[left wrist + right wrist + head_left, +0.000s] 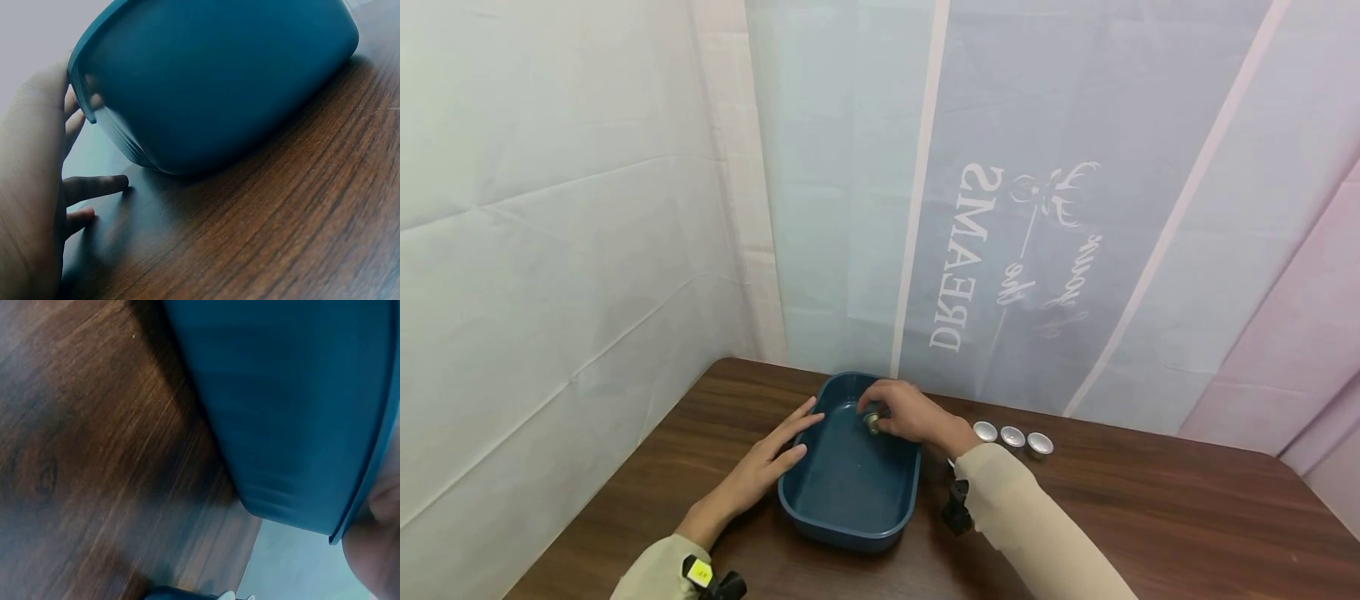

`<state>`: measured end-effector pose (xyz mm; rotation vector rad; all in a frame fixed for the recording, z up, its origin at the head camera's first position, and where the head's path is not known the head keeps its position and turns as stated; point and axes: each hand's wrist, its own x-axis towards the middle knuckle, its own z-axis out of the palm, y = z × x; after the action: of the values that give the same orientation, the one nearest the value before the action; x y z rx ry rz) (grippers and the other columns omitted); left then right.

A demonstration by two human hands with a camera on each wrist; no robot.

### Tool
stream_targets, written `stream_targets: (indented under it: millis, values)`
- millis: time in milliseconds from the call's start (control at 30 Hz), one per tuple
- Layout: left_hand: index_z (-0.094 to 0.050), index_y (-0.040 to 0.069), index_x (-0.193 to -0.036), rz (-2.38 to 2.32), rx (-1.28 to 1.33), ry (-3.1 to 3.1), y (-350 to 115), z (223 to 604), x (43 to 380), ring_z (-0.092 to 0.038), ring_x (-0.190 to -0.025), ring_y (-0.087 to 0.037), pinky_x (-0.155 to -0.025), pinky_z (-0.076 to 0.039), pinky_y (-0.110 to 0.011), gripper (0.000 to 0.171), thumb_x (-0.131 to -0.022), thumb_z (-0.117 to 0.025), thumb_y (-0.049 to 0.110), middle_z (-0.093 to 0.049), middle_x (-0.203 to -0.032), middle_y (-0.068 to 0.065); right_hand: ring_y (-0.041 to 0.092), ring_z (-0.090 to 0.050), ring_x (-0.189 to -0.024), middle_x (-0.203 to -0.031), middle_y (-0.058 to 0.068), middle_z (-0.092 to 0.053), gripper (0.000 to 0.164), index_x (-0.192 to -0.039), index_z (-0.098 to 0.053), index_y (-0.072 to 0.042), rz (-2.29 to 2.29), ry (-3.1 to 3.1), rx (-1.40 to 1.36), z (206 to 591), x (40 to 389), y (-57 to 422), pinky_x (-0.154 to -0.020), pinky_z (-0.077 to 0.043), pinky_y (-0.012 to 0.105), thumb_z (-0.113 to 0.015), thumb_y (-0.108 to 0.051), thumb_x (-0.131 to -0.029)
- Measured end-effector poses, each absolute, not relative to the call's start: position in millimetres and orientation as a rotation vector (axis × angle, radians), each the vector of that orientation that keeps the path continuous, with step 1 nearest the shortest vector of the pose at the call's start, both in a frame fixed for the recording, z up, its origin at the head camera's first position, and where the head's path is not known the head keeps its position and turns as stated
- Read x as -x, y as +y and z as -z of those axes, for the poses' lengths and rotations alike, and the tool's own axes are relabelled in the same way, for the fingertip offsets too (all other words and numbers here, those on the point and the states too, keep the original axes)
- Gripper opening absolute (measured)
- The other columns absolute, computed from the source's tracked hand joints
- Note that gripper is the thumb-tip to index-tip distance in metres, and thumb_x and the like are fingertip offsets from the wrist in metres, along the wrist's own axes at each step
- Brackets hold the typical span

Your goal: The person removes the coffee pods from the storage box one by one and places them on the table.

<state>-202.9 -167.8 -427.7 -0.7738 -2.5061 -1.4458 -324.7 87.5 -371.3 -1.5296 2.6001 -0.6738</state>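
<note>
A dark blue rectangular plastic basin point(846, 533) stands on the table; its outer wall fills much of both wrist views. My right hand point(912, 414) reaches over the basin's right rim and pinches a small greenish-gold, shiny object point(872, 422) inside, near the far end. The fingers partly hide that object, and I cannot tell its kind. Along the left rim lies my left hand point(758, 468), fingers extended and spread, with fingertips at the rim. In the left wrist view, two lower fingers point(100, 186) stretch out beside the basin's end, close over the table.
Several small silver foil cups point(1012, 436) stand in a row right of the basin, near the table's back edge. A dark blue item point(178, 594) shows at the bottom of the right wrist view. Fabric curtains point(850, 250) hang behind the wooden table point(1120, 517).
</note>
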Motion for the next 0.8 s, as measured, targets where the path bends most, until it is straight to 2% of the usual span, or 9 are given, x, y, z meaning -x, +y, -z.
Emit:
stream_targets:
  millis: [167,267,400,567,700,800]
  values:
    - [-0.038,0.013,-0.147,1.453,0.780,-2.497,-170.9,434.9,206.6,-0.018,-0.142,-0.030,-0.101,-0.024,-0.066,0.048,-0.100,-0.045,0.006,-0.017,-0.158,-0.005,0.011,-0.059,-0.101,-0.109,-0.003,-0.063,0.024,-0.108,-0.070,-0.011,0.705,2.595,1.610,369.7,324.5,89.0,-0.082,-0.049,0.029,-0.067,-0.001,-0.087]
    - [-0.037,0.016,-0.148,1.454,0.783,-2.495,-170.8,434.9,206.1,-0.018,-0.142,-0.030,-0.101,-0.024,-0.066,0.049,-0.101,-0.045,0.007,-0.016,-0.158,-0.004,0.012,-0.060,-0.094,-0.104,-0.001,-0.064,0.022,-0.106,-0.070,-0.011,0.688,2.674,1.617,368.9,323.3,90.3,-0.077,-0.050,0.029,-0.069,-0.002,-0.085]
    - [-0.037,0.012,-0.148,1.430,0.777,-2.505,-171.1,435.8,206.5,-0.018,-0.142,-0.032,-0.100,-0.024,-0.067,0.048,-0.101,-0.044,0.006,-0.016,-0.158,-0.006,0.016,-0.058,-0.084,-0.099,0.005,-0.062,0.022,-0.105,-0.069,-0.009,0.628,2.749,1.571,368.8,322.5,89.7,-0.071,-0.049,0.030,-0.071,-0.005,-0.084]
    - [-0.037,0.007,-0.147,1.430,0.775,-2.516,-170.7,435.5,207.9,-0.017,-0.142,-0.036,-0.100,-0.022,-0.068,0.047,-0.101,-0.042,0.004,-0.016,-0.158,-0.012,0.015,-0.056,-0.083,-0.102,0.004,-0.063,0.023,-0.108,-0.069,-0.008,0.592,2.707,1.534,369.7,322.2,86.8,-0.071,-0.048,0.029,-0.068,-0.004,-0.086]
    - [-0.036,0.012,-0.148,1.452,0.773,-2.515,-170.3,433.6,206.7,-0.017,-0.142,-0.033,-0.100,-0.023,-0.067,0.048,-0.101,-0.043,0.006,-0.015,-0.158,-0.007,0.015,-0.057,-0.082,-0.105,0.002,-0.063,0.025,-0.110,-0.069,-0.009,0.608,2.623,1.556,369.7,321.7,83.9,-0.069,-0.047,0.025,-0.065,0.000,-0.087]
    - [-0.036,0.015,-0.148,1.476,0.773,-2.506,-170.6,433.5,205.7,-0.017,-0.142,-0.031,-0.101,-0.024,-0.066,0.048,-0.102,-0.043,0.008,-0.015,-0.158,-0.003,0.016,-0.061,-0.090,-0.108,0.001,-0.063,0.026,-0.111,-0.069,-0.009,0.626,2.565,1.600,369.3,320.7,80.4,-0.074,-0.049,0.024,-0.065,0.001,-0.088]
